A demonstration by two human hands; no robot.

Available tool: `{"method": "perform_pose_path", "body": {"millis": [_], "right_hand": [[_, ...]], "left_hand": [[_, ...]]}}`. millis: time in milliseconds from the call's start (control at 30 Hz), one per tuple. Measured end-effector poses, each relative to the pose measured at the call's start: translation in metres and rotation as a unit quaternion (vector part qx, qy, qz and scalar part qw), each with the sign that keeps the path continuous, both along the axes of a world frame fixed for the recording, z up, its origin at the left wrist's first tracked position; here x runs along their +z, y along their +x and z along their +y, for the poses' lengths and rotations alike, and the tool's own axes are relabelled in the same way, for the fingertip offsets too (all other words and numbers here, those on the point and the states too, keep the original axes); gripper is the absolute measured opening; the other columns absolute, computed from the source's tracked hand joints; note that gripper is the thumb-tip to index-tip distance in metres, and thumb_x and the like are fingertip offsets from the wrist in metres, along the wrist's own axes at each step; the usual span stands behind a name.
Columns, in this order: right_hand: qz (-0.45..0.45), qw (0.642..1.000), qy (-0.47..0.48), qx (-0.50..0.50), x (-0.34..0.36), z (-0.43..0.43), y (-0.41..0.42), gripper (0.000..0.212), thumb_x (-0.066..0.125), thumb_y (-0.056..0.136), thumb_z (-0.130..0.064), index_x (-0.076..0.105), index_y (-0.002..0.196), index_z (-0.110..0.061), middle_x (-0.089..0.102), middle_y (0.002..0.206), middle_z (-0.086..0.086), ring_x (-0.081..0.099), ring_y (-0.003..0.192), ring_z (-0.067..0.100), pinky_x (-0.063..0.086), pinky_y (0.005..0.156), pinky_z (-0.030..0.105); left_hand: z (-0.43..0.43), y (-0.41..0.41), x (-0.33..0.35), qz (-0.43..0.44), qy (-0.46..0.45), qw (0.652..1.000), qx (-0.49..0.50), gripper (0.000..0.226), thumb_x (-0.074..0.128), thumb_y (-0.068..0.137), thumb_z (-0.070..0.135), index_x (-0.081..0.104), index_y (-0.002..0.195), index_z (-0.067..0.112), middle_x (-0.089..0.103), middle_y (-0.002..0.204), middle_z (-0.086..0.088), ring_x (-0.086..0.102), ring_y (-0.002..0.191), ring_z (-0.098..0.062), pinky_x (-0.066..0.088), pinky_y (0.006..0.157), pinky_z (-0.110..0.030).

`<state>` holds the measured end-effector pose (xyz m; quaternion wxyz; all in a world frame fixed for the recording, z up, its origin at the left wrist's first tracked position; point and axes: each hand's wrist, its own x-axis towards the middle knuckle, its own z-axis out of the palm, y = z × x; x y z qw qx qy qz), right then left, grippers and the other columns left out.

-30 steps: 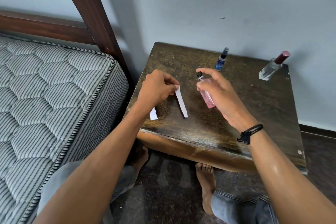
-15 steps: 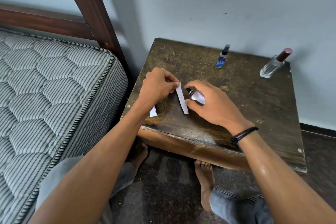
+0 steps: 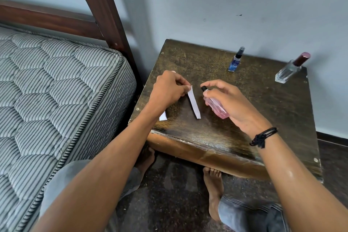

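Observation:
My left hand (image 3: 169, 89) pinches the top end of a narrow white paper strip (image 3: 194, 103), which hangs down over the dark wooden table (image 3: 263, 111). My right hand (image 3: 233, 103) grips a small pink spray bottle (image 3: 216, 106) just right of the strip, index finger lying over its black nozzle, which points toward the strip's upper end. A second white paper piece (image 3: 163, 117) shows on the table under my left wrist, mostly hidden.
A small blue spray bottle (image 3: 235, 60) stands at the table's back. A clear glass perfume bottle with a dark red cap (image 3: 290, 68) stands at the back right corner. A striped mattress (image 3: 56, 100) and wooden bed post (image 3: 105, 15) lie to the left. Bare feet rest under the table's front edge.
My right hand, which had dropped low beside the strip with the pink bottle half a second ago, has lifted back up and right. The left hand keeps the strip in place.

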<state>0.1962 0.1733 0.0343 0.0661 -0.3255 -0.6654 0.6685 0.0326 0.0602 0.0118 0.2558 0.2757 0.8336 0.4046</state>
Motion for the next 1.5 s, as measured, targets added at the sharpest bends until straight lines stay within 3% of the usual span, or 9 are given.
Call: {"method": "perform_pose_path", "body": {"millis": [100, 167, 233, 333, 433, 533, 967, 1500], "right_hand": [[0.004, 0.999, -0.045, -0.009, 0.004, -0.002, 0.0, 0.021, 0.064, 0.097, -0.013, 0.071, 0.116, -0.014, 0.068, 0.076, 0.002, 0.062, 0.057, 0.005, 0.043, 0.048, 0.013], [0.004, 1.0, -0.025, -0.002, 0.005, -0.002, -0.001, 0.02, 0.065, 0.096, -0.017, 0.071, 0.115, -0.021, 0.07, 0.08, 0.001, 0.065, 0.063, 0.007, 0.045, 0.054, 0.015], [-0.032, 0.993, 0.106, 0.028, 0.002, -0.002, 0.001, 0.021, 0.068, 0.094, -0.028, 0.069, 0.115, -0.034, 0.072, 0.089, -0.002, 0.067, 0.08, 0.008, 0.046, 0.069, 0.02], [-0.064, 0.946, 0.303, 0.095, -0.004, -0.006, 0.003, 0.029, 0.068, 0.093, -0.034, 0.062, 0.121, -0.038, 0.067, 0.1, -0.004, 0.062, 0.092, 0.008, 0.046, 0.076, 0.028], [-0.058, 0.914, 0.378, 0.136, -0.01, -0.009, 0.003, 0.037, 0.069, 0.092, -0.032, 0.059, 0.127, -0.033, 0.065, 0.123, -0.007, 0.062, 0.108, 0.016, 0.05, 0.09, 0.038], [-0.05, 0.904, 0.399, 0.145, -0.013, -0.007, 0.003, 0.037, 0.068, 0.092, -0.033, 0.058, 0.128, -0.032, 0.063, 0.128, -0.006, 0.06, 0.112, 0.02, 0.049, 0.094, 0.042], [-0.059, 0.858, 0.48, 0.172, -0.017, -0.012, 0.0, 0.034, 0.058, 0.093, -0.037, 0.055, 0.126, -0.032, 0.059, 0.114, -0.006, 0.062, 0.09, 0.027, 0.052, 0.076, 0.043], [-0.063, 0.854, 0.491, 0.158, -0.019, -0.014, -0.003, 0.033, 0.063, 0.088, -0.034, 0.055, 0.121, -0.03, 0.06, 0.107, -0.005, 0.06, 0.083, 0.028, 0.052, 0.068, 0.042]], "left_hand": [[0.0, -0.001, 0.0, -0.001, 0.001, 1.0, 0.0, 0.007, 0.08, 0.084, 0.014, 0.078, 0.08, 0.019, 0.077, 0.075, 0.001, 0.074, 0.073, -0.014, 0.061, 0.086, -0.041], [0.0, 0.0, -0.001, -0.002, 0.003, 1.0, 0.002, 0.007, 0.08, 0.084, 0.014, 0.078, 0.08, 0.019, 0.077, 0.075, 0.001, 0.074, 0.073, -0.014, 0.061, 0.086, -0.041], [0.0, 0.0, -0.002, -0.003, 0.006, 1.0, 0.004, 0.007, 0.081, 0.083, 0.016, 0.078, 0.079, 0.021, 0.077, 0.074, 0.002, 0.074, 0.073, -0.013, 0.061, 0.086, -0.042], [0.0, -0.001, -0.003, -0.004, 0.009, 1.0, 0.005, 0.008, 0.081, 0.083, 0.017, 0.078, 0.078, 0.022, 0.077, 0.073, 0.002, 0.074, 0.074, -0.013, 0.061, 0.086, -0.042], [0.0, 0.0, -0.003, 0.004, 0.01, 1.0, 0.003, 0.006, 0.081, 0.083, 0.018, 0.078, 0.079, 0.022, 0.076, 0.073, 0.001, 0.074, 0.074, -0.014, 0.061, 0.085, -0.043], [0.0, 0.0, -0.002, 0.014, 0.005, 1.0, -0.002, 0.006, 0.08, 0.084, 0.019, 0.077, 0.079, 0.022, 0.076, 0.074, 0.002, 0.074, 0.075, -0.013, 0.061, 0.085, -0.042], [0.001, 0.001, -0.003, 0.023, -0.003, 1.0, -0.005, 0.008, 0.079, 0.086, 0.022, 0.075, 0.08, 0.024, 0.075, 0.076, 0.003, 0.073, 0.079, -0.014, 0.059, 0.088, -0.043], [0.0, 0.001, -0.003, 0.015, 0.005, 1.0, 0.004, 0.01, 0.08, 0.084, 0.019, 0.076, 0.077, 0.025, 0.075, 0.073, 0.005, 0.072, 0.076, -0.011, 0.06, 0.087, -0.043]]}}
